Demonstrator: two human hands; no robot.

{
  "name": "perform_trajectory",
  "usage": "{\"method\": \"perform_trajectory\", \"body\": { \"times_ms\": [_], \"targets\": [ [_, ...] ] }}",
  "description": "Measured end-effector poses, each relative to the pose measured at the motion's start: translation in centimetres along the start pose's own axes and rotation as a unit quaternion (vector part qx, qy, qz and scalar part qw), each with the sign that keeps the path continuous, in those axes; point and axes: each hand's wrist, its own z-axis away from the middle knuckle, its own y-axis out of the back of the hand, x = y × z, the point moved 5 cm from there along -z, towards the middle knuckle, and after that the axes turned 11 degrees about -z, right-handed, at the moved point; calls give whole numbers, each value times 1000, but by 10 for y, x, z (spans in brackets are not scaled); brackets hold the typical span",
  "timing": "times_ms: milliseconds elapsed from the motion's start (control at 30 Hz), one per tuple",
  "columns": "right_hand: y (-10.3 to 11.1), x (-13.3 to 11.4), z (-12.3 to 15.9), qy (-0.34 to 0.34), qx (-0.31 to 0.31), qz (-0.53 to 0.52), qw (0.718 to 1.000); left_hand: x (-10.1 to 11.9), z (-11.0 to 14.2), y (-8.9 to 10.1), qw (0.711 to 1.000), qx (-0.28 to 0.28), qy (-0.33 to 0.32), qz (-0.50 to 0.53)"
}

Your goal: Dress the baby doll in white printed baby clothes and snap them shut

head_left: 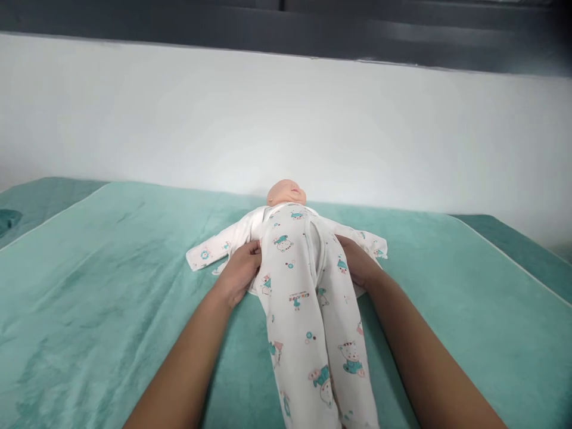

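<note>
Green blanket (111, 298) under doll (283, 192) | white wall (268, 119) behind it | left hand (242, 266) beside doll, pinching trousers (290, 322) | right hand (358, 262) opposite, grip hidden, can't tell

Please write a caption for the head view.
Left hand and right hand flank printed trousers on a doll on green cloth.

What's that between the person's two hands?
In the head view, white patterned trousers on the doll lie between the left hand and right hand.

Two bare forearms (183, 357) extend inward from seven and five o'clock, left hand (241, 271) curled, right hand (356, 260) partly hidden.
</note>
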Motion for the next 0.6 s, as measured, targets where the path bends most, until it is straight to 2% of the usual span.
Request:
{"method": "perform_trajectory", "body": {
  "times_ms": [133,233,333,500,600],
  "targets": [
    [0,-1,0,-15,-34,-33,999,-1,1,-3,998,-40,40,31],
    [-1,-1,1,-33,-58,-96,993,-1,1,-2,997,-37,42,43],
    [-1,3,2,-60,-50,-152,985,1,2,-3,995,-33,27,93],
    [-3,4,4,-74,-42,-138,987,2,2,-6,990,-31,26,133],
    [-2,-2,6,-56,-14,-60,997,0,1,-6,990,-26,23,133]
  ]
}}
